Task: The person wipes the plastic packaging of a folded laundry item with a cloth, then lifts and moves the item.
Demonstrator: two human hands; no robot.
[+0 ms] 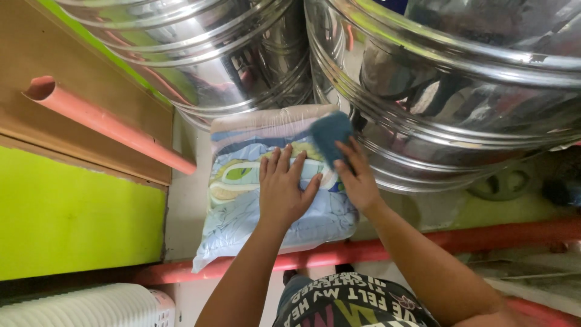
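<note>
Left hand (281, 191) rests flat, fingers spread, on a plastic-wrapped printed bundle (242, 200) lying on the floor beside two steel tanks (423, 91). Right hand (357, 178) fingers grip a blue sponge (331, 134) at the bundle's far right corner.

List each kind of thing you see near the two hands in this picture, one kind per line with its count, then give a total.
Shiny steel tanks: 2
Orange pipes: 2
Plastic-wrapped printed bundle, under the left hand: 1
Blue scrub pad, held by the right hand: 1
White ribbed plastic basket: 1
Total: 7
</note>
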